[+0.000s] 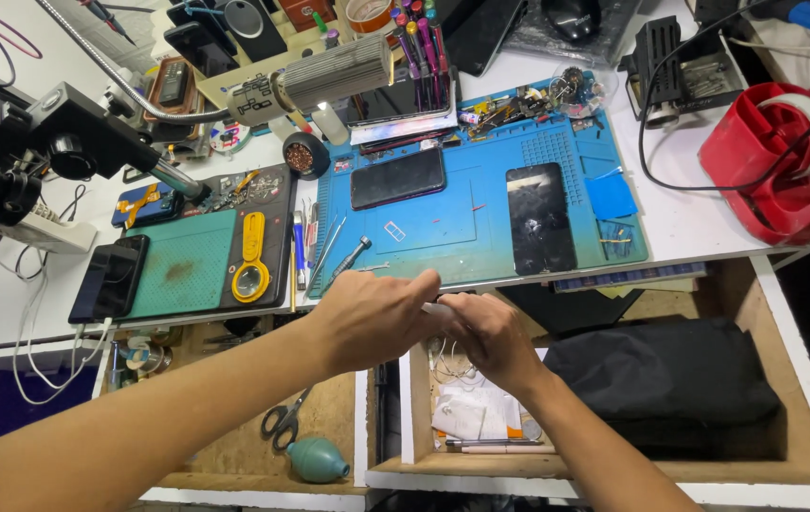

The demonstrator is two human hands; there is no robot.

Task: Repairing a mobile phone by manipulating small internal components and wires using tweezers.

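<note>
My left hand (372,318) and my right hand (485,337) meet over the front edge of the bench, above an open drawer (613,465). Both pinch a small white object (438,309) between their fingertips; most of it is hidden by the fingers. Just beyond the hands lies a blue work mat (481,237). On it rest a dark phone (397,178) lying crosswise and a second dark phone (539,218) lying lengthwise. A metal screwdriver (350,258) lies on the mat near my left hand.
A green mat (182,265) with a yellow magnifier tool (251,256) and a black phone (109,280) sit left. A microscope (35,142) stands far left, a red tape dispenser (774,161) far right. The drawers hold scissors (282,422), a teal blower bulb (318,461), papers and a black bag (661,379).
</note>
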